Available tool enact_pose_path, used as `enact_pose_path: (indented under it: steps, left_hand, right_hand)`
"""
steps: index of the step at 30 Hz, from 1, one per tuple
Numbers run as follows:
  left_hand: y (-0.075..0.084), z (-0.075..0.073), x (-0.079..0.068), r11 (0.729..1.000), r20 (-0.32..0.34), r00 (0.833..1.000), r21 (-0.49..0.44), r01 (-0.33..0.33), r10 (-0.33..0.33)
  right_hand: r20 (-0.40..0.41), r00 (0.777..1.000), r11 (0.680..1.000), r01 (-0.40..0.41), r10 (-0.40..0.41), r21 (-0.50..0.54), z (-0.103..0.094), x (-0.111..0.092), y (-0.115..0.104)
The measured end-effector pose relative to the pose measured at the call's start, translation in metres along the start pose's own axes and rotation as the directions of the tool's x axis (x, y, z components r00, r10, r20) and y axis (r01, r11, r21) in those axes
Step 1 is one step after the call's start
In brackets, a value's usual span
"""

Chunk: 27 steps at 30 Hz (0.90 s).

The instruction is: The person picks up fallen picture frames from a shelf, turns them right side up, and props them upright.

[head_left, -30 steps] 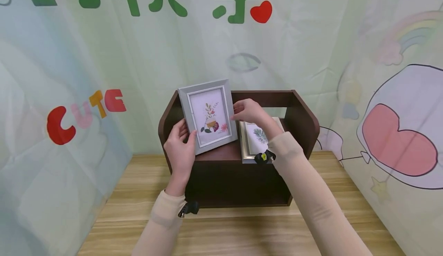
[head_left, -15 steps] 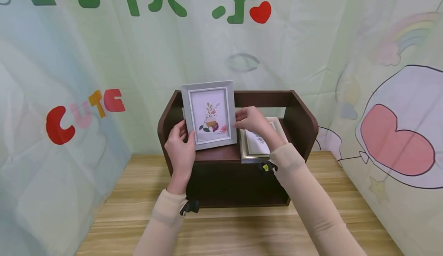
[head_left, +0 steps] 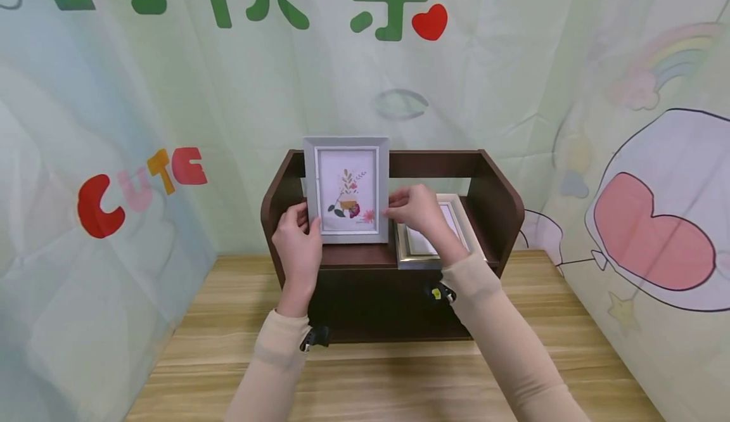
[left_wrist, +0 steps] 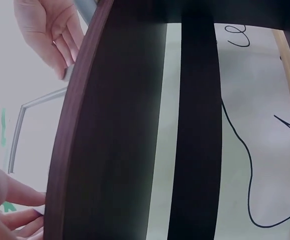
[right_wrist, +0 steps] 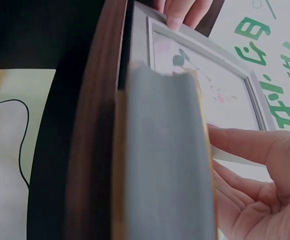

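Note:
An upright grey picture frame (head_left: 346,191) with a flower print stands over the left half of a dark brown shelf unit (head_left: 393,301). My left hand (head_left: 298,241) grips its lower left edge, thumb on the front. My right hand (head_left: 422,210) pinches the lower right edge between thumb and fingers. In the right wrist view, the right hand (right_wrist: 269,185) and left fingers (right_wrist: 179,10) hold opposite sides of the frame (right_wrist: 209,55). Close by on the right, a silver-gold picture frame (head_left: 421,261) lies flat, partly hidden under the right forearm.
The unit's side panels rise at left and right (head_left: 497,216), with a back rail (head_left: 433,163) behind. It stands on a wood-grain table (head_left: 365,377). A printed fabric backdrop (head_left: 485,80) hangs close behind and along both sides.
The grey picture frame has turned from tilted to upright and shifted slightly right, its lower right corner coming down. The right hand has moved down with it; the left hand keeps its grip.

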<state>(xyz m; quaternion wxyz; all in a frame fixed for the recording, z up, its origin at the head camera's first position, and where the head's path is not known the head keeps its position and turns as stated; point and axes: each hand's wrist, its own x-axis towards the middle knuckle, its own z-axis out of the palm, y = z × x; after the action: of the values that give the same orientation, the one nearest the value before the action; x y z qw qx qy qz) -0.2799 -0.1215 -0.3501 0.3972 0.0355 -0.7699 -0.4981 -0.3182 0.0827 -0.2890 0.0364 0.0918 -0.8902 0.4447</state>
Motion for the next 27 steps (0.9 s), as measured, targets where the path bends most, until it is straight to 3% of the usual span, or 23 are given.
enact_pose_path:
  steps: [7,15,27]
  left_hand:
    - [-0.007,0.004,-0.005,1.000,-0.021,1.000,0.026,-0.014,0.015]
    - [-0.012,0.003,-0.013,0.998,-0.042,0.999,0.058,-0.030,0.032]
    - [-0.006,-0.007,-0.025,0.997,-0.027,1.000,0.081,-0.010,0.012]
  right_hand:
    - [-0.099,0.995,0.999,0.000,0.004,0.035,0.013,-0.009,0.005]
    - [-0.216,0.973,0.995,0.094,-0.086,0.029,0.027,-0.017,0.009]
    - [-0.238,0.962,0.990,0.141,-0.133,0.016,0.038,-0.015,0.003]
